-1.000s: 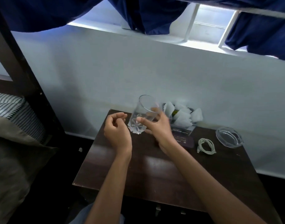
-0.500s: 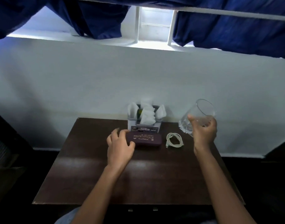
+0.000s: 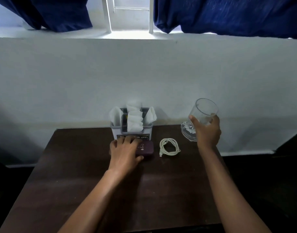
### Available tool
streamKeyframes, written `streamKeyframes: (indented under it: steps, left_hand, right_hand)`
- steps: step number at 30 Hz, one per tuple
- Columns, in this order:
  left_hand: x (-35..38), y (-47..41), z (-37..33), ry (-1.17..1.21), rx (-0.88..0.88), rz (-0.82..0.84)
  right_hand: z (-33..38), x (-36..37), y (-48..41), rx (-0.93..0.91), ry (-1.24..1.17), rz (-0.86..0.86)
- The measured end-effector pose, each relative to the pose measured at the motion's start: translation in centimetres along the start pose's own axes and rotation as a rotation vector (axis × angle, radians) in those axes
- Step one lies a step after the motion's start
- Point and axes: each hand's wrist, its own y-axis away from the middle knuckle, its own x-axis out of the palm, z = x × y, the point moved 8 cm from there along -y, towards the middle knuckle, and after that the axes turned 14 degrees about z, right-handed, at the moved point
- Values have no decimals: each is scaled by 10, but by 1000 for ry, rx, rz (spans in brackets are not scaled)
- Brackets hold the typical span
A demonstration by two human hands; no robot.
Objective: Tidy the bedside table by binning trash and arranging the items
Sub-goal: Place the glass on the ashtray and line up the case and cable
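Left hand (image 3: pixel 125 153) lies over the purple case (image 3: pixel 146 147), fingers curled across its top and thumb at its near edge, just in front of the white caddy (image 3: pixel 115 132) stuffed with tissues (image 3: pixel 134 122). The coiled cable (image 3: pixel 169 147) lies loose beside the case. Right hand (image 3: pixel 207 131) grips the glass (image 3: pixel 202 111), tilted above the table's (image 3: pixel 77 165) right rear corner. I'd judge the arranging half done: 3 items unsettled, no bin in sight.

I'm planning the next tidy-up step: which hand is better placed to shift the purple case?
Left. The left hand lies over the purple case, thumb at its near edge; the right hand grips the drinking glass, past the coiled white cable.
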Motion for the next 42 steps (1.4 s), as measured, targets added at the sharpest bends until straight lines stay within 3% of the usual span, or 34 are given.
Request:
streamKeyframes:
  steps: [7, 19, 21, 24, 30, 36, 42]
  left_hand:
    - [-2, 0, 0, 38, 14, -71]
    - [1, 0, 4, 55, 51, 49]
    - [0, 0, 5, 75, 54, 60]
    - [0, 0, 7, 75, 50, 92]
    - [1, 0, 8, 100, 39, 115]
    - [0, 1, 13, 159, 42, 126]
    - [1, 1, 16, 205, 89, 159]
  right_hand:
    - [-10, 0, -1, 1, 88, 11]
    - [-22, 14, -12, 58, 172, 119]
    - [-19, 5, -5, 76, 237, 44]
    - [-6, -13, 15, -40, 276, -98]
    - [-30, 50, 35, -10, 406, 508]
    - [-32, 73, 37, -33, 549, 559]
    - [-39, 71, 38, 15, 527, 620]
